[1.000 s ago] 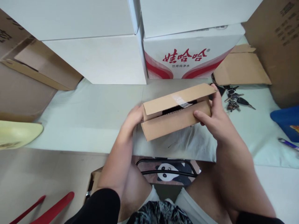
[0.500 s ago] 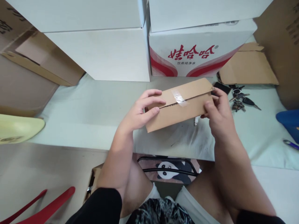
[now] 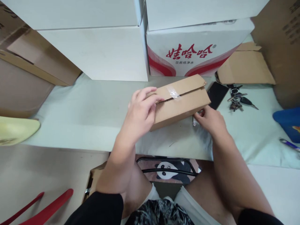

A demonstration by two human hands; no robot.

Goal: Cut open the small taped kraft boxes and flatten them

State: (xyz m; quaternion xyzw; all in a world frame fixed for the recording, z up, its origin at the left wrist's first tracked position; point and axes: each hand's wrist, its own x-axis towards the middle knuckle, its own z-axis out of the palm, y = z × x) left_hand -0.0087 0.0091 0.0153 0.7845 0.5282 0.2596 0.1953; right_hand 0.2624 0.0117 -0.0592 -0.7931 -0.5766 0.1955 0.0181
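A brown cardboard box (image 3: pixel 181 103) rests on the pale cloth-covered table, with a strip of clear tape (image 3: pixel 172 92) across its lid seam. My left hand (image 3: pixel 142 109) grips the box's left end, fingers on top. By the near right corner of the box, my right hand (image 3: pixel 211 120) has its thumb and fingers drawn together. Just at those fingertips lies a small white object (image 3: pixel 194 121) with a metallic-looking end, partly hidden under the box edge. Whether the fingers hold it is unclear.
Behind the box stand white cartons (image 3: pixel 93 53), one with red print (image 3: pixel 189 51). To the right lie a black phone (image 3: pixel 217 93), a bunch of keys (image 3: pixel 237 100), a flattened cardboard piece (image 3: pixel 246 67), a blue container (image 3: pixel 288 123) and a pen (image 3: pixel 289 143).
My right hand has let go of the box's right end and moved down to the small white object. My left hand has shifted its grip, and the box's near side now shows.
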